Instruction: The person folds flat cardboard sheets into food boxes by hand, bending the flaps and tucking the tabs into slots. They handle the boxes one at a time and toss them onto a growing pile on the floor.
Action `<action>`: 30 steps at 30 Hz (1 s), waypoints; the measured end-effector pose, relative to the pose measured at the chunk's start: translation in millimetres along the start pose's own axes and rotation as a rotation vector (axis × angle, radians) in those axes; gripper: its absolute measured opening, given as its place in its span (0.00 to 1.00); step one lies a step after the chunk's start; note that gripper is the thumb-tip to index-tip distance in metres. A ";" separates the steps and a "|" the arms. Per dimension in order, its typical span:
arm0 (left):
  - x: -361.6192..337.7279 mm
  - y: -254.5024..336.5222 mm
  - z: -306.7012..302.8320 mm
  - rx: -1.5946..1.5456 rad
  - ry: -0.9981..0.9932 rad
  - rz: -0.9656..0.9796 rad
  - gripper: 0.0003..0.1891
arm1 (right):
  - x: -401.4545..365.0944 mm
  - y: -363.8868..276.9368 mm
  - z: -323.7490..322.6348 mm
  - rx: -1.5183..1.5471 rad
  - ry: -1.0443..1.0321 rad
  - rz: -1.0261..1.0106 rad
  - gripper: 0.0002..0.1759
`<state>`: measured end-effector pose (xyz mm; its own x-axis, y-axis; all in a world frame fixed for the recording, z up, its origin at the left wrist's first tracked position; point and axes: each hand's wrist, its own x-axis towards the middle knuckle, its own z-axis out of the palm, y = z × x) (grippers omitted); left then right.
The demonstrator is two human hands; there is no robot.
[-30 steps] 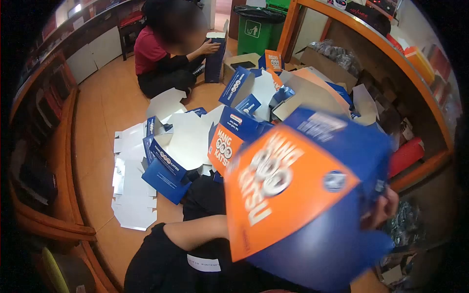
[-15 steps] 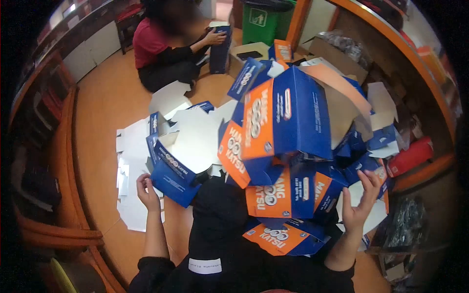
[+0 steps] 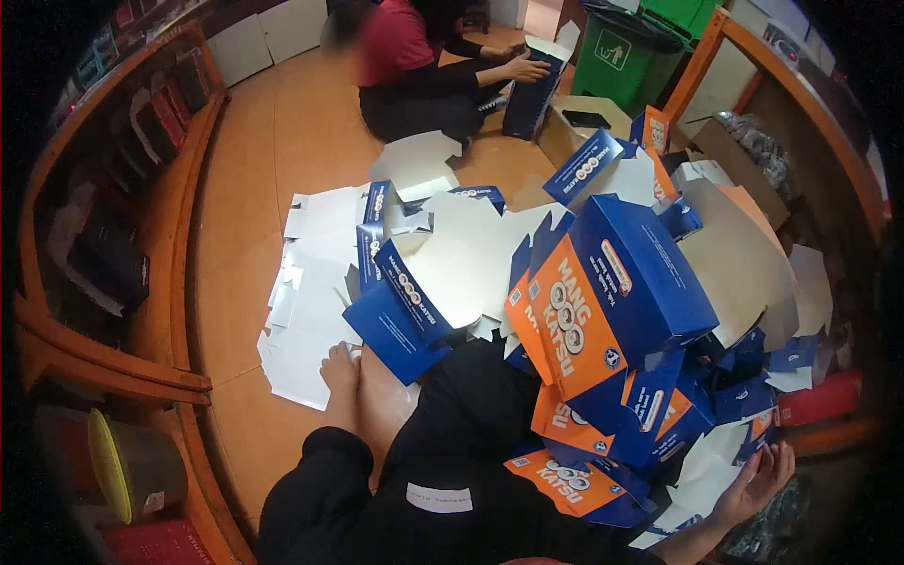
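Note:
My left hand (image 3: 341, 371) is at the lower right edge of a flat white cardboard box blank (image 3: 311, 311), its fingers bent together over the edge. Just to the right of it, a partly folded blue box (image 3: 400, 334) lies on its side with its white inside showing. My right hand (image 3: 763, 482) hangs open, fingers apart, beside white box flaps (image 3: 706, 471) at the lower right; nothing shows in it. Between my hands, several orange and blue printed boxes are piled, the largest a folded box (image 3: 640, 273) on top.
Across the floor a person (image 3: 405, 56) sits holding a tall blue box (image 3: 535, 94). Behind the pile stands a green bin (image 3: 621, 56). A phone (image 3: 586, 120) lies on a low box. Wooden shelving (image 3: 179, 282) runs along the left; a red object (image 3: 819, 400) sits at the right.
My left hand has come down onto the white blank's edge, its fingers closing. My right hand has moved down and outward. The view has shifted, so the pile appears lower and farther right.

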<state>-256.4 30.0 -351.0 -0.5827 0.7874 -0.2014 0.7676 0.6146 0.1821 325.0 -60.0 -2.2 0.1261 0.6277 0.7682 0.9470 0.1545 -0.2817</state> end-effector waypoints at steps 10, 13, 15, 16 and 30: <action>50.2 37.7 2.9 -0.236 -0.058 -0.040 0.26 | 0.3 -6.8 -3.6 0.094 0.021 -0.009 0.21; 52.4 45.3 -7.4 -0.226 -0.007 0.016 0.26 | -3.3 -4.0 -11.5 0.067 0.031 -0.015 0.20; 51.8 47.0 -16.3 -0.324 0.065 0.036 0.24 | -9.3 4.2 -14.6 0.076 0.051 0.004 0.19; 53.7 46.2 -23.0 -0.265 0.035 -0.012 0.23 | -12.5 8.6 -15.8 0.082 0.060 0.013 0.19; 96.0 -26.7 -147.2 -0.694 1.011 -0.197 0.14 | -25.9 20.6 -20.8 0.229 0.177 0.087 0.20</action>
<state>-372.2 96.3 -233.5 -0.8524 0.1738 0.4932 0.5200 0.3798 0.7651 347.4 -89.0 -16.0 0.2728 0.5065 0.8180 0.8417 0.2861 -0.4579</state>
